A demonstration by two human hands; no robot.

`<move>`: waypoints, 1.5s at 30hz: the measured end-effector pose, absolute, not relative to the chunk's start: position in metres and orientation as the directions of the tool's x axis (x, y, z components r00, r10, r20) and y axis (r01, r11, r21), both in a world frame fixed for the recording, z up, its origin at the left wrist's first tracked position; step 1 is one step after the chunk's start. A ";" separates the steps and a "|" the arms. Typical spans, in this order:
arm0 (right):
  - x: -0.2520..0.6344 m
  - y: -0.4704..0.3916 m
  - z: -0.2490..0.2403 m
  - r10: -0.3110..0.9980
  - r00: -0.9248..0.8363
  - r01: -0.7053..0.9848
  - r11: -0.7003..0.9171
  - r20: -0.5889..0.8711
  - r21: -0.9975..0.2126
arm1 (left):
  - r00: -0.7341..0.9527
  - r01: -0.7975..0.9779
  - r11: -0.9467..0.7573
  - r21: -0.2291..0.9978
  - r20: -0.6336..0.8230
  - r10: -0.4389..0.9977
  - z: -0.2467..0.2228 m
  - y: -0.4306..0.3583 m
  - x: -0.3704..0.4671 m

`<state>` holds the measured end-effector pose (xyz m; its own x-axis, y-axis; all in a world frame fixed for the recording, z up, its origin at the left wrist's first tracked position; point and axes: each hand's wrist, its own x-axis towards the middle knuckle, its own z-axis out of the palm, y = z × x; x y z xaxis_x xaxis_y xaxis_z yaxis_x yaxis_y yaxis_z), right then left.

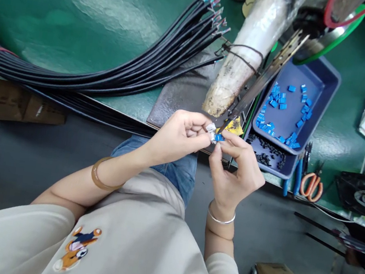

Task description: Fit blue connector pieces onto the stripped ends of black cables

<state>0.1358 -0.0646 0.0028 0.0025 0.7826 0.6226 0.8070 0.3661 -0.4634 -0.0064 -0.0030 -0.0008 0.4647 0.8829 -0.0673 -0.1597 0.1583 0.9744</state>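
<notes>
A small blue connector point(218, 137) sits between my hands at the bench edge. My right hand point(239, 164) pinches it between thumb and fingertips. From the other side, my left hand point(185, 133) is closed, its fingertips meeting by the connector's left end. White material point(210, 127) shows at those fingertips; what they grip is too small to make out. Right above the connector comes down the thin tip of a long metal tool point(257, 86), which looks like a clamped soldering iron. A yellow pad point(235, 126), stained dark, lies just behind my right fingers.
A bundle of black cables point(126, 78) with stripped ends spans the left bench. Beside the wide fume pipe point(236, 72) stand a blue tray point(328, 92) of blue connectors and a smaller tray point(287, 169) of black parts. Orange-handled cutters point(312, 186) lie near the edge.
</notes>
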 end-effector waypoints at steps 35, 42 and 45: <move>0.138 -0.065 0.003 0.773 -0.044 0.818 0.391 0.633 -0.421 | 0.428 -0.081 0.003 0.997 0.032 0.903 -0.007 -0.008 -0.005; 0.136 -0.066 0.004 0.778 -0.007 0.814 0.370 0.629 -0.448 | 0.490 -0.105 0.153 0.983 -0.082 0.868 0.002 -0.003 -0.009; 0.136 -0.066 0.005 0.791 0.006 0.797 0.366 0.612 -0.481 | 0.485 -0.133 0.181 0.974 -0.095 0.869 0.003 -0.002 -0.008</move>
<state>0.1359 -0.0660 0.0047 0.0063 0.7909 0.6119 0.7971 0.3655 -0.4807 -0.0084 -0.0016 0.0030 0.4847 0.8695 -0.0955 -0.1333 0.1813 0.9744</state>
